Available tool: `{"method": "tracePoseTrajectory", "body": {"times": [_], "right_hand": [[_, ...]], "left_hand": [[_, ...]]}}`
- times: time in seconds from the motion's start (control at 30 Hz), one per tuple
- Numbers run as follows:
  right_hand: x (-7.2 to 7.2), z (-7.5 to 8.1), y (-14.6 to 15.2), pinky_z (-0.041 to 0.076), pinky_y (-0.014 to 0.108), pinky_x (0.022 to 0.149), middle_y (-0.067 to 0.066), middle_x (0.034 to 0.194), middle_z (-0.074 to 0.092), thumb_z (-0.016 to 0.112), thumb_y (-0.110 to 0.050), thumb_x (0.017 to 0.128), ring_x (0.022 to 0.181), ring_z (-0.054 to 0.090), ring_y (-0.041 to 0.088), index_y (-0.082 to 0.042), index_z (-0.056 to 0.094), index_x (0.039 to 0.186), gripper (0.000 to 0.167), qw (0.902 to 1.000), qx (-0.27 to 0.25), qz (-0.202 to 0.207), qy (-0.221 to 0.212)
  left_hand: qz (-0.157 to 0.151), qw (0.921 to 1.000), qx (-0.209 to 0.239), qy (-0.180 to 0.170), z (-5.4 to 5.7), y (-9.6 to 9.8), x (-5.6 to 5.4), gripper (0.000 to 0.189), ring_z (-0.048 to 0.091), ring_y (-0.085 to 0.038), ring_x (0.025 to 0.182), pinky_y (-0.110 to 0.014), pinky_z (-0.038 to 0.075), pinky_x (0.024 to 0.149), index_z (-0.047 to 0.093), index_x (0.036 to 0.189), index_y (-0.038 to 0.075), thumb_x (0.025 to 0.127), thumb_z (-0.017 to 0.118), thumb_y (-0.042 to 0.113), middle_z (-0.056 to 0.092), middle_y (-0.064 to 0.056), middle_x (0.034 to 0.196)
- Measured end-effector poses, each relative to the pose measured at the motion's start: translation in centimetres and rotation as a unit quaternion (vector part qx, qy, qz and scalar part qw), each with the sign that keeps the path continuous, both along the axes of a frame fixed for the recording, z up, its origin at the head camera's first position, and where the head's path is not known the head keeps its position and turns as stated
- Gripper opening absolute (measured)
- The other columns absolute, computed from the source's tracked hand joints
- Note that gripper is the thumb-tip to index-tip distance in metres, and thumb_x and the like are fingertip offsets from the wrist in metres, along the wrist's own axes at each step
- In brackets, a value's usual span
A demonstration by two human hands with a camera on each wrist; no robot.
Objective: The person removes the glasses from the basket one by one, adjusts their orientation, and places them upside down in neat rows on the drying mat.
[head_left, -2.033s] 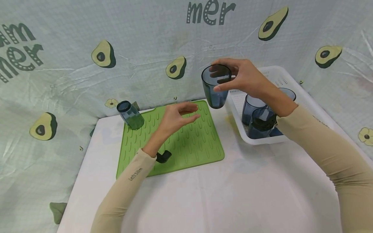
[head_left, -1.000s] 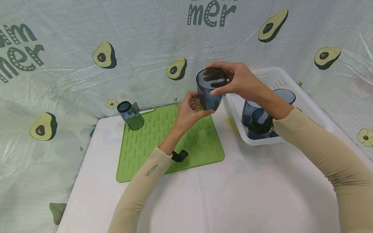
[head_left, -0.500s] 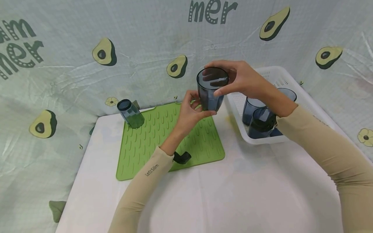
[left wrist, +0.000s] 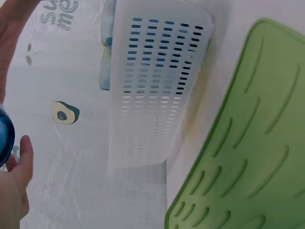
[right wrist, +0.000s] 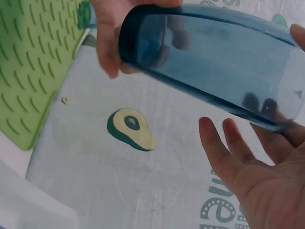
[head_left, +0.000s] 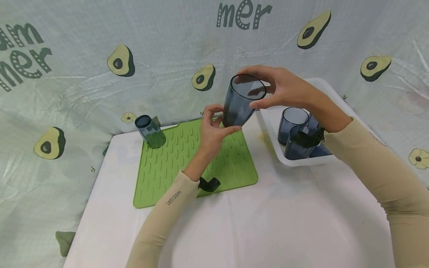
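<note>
A blue-tinted drinking glass (head_left: 238, 106) is held in the air above the back right of the green drying mat (head_left: 167, 178). It tilts, its rim up toward the right and its base low at the left. My left hand (head_left: 212, 136) grips the base between thumb and fingers. At the rim, my right hand (head_left: 289, 87) holds the glass with thumb in front and fingers behind. The right wrist view shows the glass (right wrist: 209, 62) lengthwise, a hand at each end. Only a sliver of the glass (left wrist: 5, 137) shows in the left wrist view.
Another blue glass (head_left: 151, 132) stands upside down at the mat's back left corner. To the right, a white perforated basket (head_left: 285, 160) holds several blue glasses (head_left: 294, 121), partly behind the right forearm. A patterned cloth (head_left: 167, 48) hangs behind the white table (head_left: 261, 227).
The left hand came right and took hold of the glass's base, while the right hand brought the glass slightly left. Since half a second ago, the glass has tipped, rim rightward, base leftward.
</note>
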State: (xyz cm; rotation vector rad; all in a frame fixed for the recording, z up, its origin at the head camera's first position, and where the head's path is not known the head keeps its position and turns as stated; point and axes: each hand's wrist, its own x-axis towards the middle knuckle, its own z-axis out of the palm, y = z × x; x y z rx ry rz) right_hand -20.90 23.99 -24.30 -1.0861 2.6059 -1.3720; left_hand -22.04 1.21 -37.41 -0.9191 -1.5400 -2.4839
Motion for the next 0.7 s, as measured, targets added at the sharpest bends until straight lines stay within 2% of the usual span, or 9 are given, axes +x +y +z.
{"method": "tracePoseTrajectory", "body": {"times": [0.1, 0.2, 0.43, 0.6, 0.7], "right_hand": [[0.3, 0.2, 0.5, 0.051, 0.032, 0.105, 0.008, 0.149, 0.048, 0.081, -0.007, 0.085, 0.136, 0.047, 0.024, -0.009, 0.042, 0.154, 0.080, 0.9995, 0.019, -0.023, -0.008], [0.5, 0.3, 0.9, 0.050, 0.036, 0.107, 0.008, 0.152, 0.044, 0.080, -0.005, 0.084, 0.137, 0.047, 0.027, -0.008, 0.039, 0.154, 0.082, 0.9988, 0.021, -0.034, -0.028], [0.7, 0.4, 1.5, 0.051, 0.036, 0.105, 0.004, 0.155, 0.040, 0.081, -0.003, 0.084, 0.136, 0.047, 0.026, -0.015, 0.038, 0.157, 0.086, 0.9983, 0.050, -0.027, -0.014], [0.5, 0.0, 1.8, 0.052, 0.046, 0.103, 0.007, 0.154, 0.040, 0.080, -0.004, 0.085, 0.134, 0.048, 0.029, -0.012, 0.040, 0.155, 0.081, 0.9957, 0.091, -0.015, -0.005], [0.3, -0.5, 1.9, 0.052, 0.052, 0.103, 0.009, 0.154, 0.040, 0.080, -0.003, 0.085, 0.131, 0.049, 0.031, -0.009, 0.040, 0.155, 0.081, 0.9926, 0.120, -0.014, -0.015]], "left_hand": [[-0.001, 0.9993, 0.037, -0.007, 0.0, -0.3, -0.1, 0.065, 0.057, -0.026, 0.112, -0.033, 0.060, 0.085, 0.059, 0.116, 0.020, 0.074, 0.066, -0.029, 0.048, -0.002, 0.123], [-0.002, 0.9987, 0.051, -0.007, 0.3, -0.7, -0.2, 0.064, 0.057, -0.027, 0.116, -0.033, 0.060, 0.087, 0.063, 0.117, 0.020, 0.074, 0.066, -0.027, 0.049, -0.005, 0.127], [0.002, 0.9988, 0.049, -0.009, 0.5, -1.0, -0.1, 0.063, 0.058, -0.026, 0.117, -0.034, 0.060, 0.089, 0.065, 0.117, 0.020, 0.075, 0.067, -0.026, 0.052, -0.004, 0.129], [0.024, 0.9981, 0.054, -0.019, 0.9, -1.1, -0.1, 0.063, 0.060, -0.024, 0.112, -0.033, 0.059, 0.089, 0.066, 0.118, 0.018, 0.077, 0.066, -0.029, 0.051, -0.009, 0.130], [0.030, 0.9985, 0.037, -0.027, 1.5, -1.3, 0.0, 0.062, 0.062, -0.024, 0.108, -0.032, 0.059, 0.088, 0.067, 0.118, 0.018, 0.077, 0.068, -0.029, 0.053, -0.009, 0.131]]}}
